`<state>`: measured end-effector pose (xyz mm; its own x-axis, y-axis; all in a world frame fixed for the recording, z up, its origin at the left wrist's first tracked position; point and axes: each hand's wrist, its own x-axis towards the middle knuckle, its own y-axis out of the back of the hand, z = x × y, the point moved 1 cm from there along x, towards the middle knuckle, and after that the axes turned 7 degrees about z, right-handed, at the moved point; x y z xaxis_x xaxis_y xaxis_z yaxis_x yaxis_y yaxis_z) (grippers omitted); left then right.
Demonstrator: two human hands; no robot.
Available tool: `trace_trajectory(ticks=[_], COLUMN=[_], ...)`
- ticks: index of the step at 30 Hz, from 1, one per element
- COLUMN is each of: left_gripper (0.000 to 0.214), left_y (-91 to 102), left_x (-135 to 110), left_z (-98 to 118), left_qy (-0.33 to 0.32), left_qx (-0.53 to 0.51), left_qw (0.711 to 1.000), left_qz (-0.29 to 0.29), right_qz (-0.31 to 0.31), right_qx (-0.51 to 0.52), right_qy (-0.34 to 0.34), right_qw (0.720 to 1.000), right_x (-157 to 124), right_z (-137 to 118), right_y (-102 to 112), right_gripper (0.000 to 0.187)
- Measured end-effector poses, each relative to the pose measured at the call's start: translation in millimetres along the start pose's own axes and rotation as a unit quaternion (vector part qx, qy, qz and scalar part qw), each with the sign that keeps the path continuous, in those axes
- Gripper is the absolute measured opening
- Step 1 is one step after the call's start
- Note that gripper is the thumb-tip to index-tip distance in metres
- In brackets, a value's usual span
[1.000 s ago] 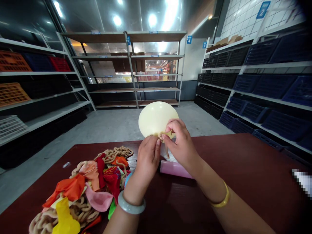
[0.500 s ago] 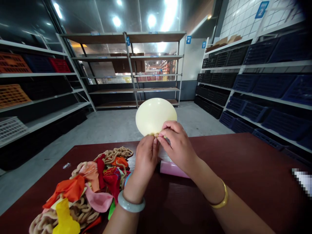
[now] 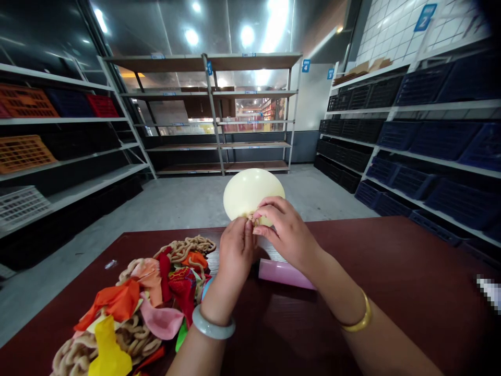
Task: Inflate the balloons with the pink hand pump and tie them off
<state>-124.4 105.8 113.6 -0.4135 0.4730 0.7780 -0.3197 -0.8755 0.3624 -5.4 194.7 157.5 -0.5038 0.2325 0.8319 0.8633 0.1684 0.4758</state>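
Observation:
An inflated pale yellow balloon (image 3: pixel 250 190) is held above the far edge of the dark red table (image 3: pixel 391 282). My left hand (image 3: pixel 235 250) and my right hand (image 3: pixel 284 232) both pinch its neck, fingers closed tight where they meet. A pink cylinder (image 3: pixel 284 273), which looks like a small pump, lies on the table just under my right hand. To the left lies a heap of limp balloons (image 3: pixel 156 292) in red, orange, pink and yellow, mixed with tan braided cord (image 3: pixel 188 245).
Metal shelving (image 3: pixel 211 109) stands across the grey floor ahead. Racks on the left hold orange, red and white crates (image 3: pixel 23 151). Racks on the right hold dark blue crates (image 3: pixel 430 136). A blurred patch (image 3: pixel 489 292) sits at the table's right edge.
The loose balloon tail seen between my fingers a second ago is now tucked in and hidden. My hands and the balloon rose slightly, then came back down.

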Motion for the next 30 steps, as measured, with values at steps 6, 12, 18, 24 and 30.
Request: trace_trajectory(ticks=[6,12,18,24,30], left_gripper=[0.025,0.027,0.029,0.028,0.026], left_y=[-1.7,-1.9,-1.8,-3.6,-3.8], left_x=[-2,-1,-1,-2,-4], left_z=[3,7,4,2,4], left_qy=[-0.013,-0.027,-0.011,-0.001,-0.035], left_qx=[-0.005,0.006,-0.003,0.002,0.106], left_qw=[1.0,0.999,1.0,0.999,0.993], left_qz=[-0.017,-0.03,-0.027,-0.034,-0.039], right_qz=[-0.006,0.014,0.031,0.065,0.037], right_qx=[-0.047,-0.062,-0.024,-0.008,-0.047], right_qy=[0.022,0.025,-0.033,-0.102,-0.058], right_qw=[0.999,0.998,0.999,0.993,0.996], right_x=[0,-2,-1,-2,-4], right_z=[0,0,0,5,-8], right_y=[1,0,-2,-2,-3], right_gripper=[0.015,0.019,0.019,0.018,0.02])
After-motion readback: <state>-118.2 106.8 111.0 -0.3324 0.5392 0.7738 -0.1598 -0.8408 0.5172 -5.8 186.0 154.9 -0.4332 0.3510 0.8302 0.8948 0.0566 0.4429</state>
